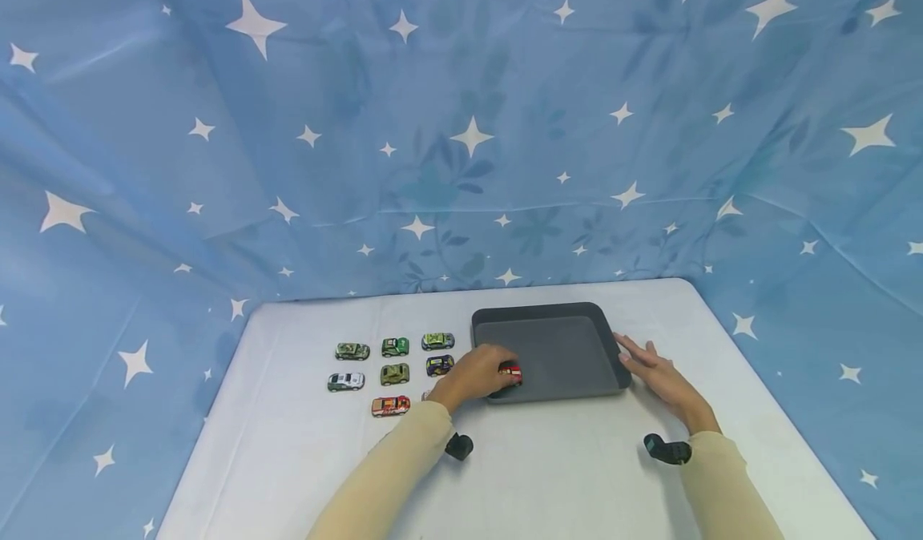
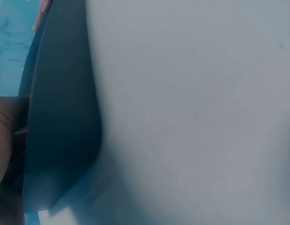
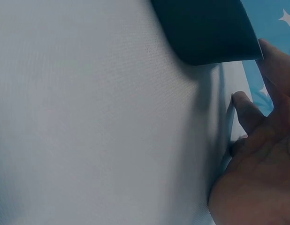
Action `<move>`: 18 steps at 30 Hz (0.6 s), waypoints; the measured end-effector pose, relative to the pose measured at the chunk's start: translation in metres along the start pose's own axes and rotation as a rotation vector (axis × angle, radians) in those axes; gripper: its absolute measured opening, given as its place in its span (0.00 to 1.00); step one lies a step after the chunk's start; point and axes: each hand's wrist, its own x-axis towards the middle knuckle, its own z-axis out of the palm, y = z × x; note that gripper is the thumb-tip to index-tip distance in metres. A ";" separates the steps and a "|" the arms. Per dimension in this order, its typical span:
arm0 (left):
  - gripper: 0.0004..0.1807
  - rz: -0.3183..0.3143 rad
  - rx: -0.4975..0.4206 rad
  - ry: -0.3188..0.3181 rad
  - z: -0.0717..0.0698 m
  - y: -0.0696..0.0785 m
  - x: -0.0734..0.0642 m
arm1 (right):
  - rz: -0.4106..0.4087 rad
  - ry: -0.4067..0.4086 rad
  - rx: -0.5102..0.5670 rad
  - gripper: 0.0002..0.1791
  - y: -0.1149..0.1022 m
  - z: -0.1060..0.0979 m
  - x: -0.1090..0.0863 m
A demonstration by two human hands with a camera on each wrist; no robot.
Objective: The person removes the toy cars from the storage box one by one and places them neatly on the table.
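My left hand (image 1: pixel 476 372) reaches over the near left corner of a dark grey rectangular tray (image 1: pixel 558 356). Its fingers grip a small red toy car (image 1: pixel 511 373) just inside that corner. In the left wrist view, part of the left hand (image 2: pixel 2 140) shows behind the tray's outer wall (image 2: pixel 63 103). On the opposite side, my right hand (image 1: pixel 659 376) has its fingers extended, with fingertips at the tray's right edge. The right wrist view shows one finger of the right hand (image 3: pixel 257 183) right at the rim of the tray (image 3: pixel 215 33).
Left of the tray, several toy cars stand in loose rows on the white table (image 1: pixel 548 468), among them a white car (image 1: pixel 346 381), a green car (image 1: pixel 395 347) and a red-orange car (image 1: pixel 391 406). My left wrist partly covers another. A blue star-patterned cloth (image 1: pixel 461 171) hangs behind the table.
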 end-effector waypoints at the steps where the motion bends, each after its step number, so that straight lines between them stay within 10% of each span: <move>1: 0.17 0.003 0.016 0.002 0.001 0.000 0.000 | 0.001 0.000 -0.001 0.39 0.000 0.000 0.000; 8: 0.13 0.032 0.150 0.011 0.004 0.001 -0.001 | 0.010 -0.002 -0.007 0.39 0.001 -0.001 0.000; 18: 0.13 0.040 0.114 0.019 0.003 0.001 -0.006 | 0.023 -0.002 -0.009 0.38 0.006 0.000 0.003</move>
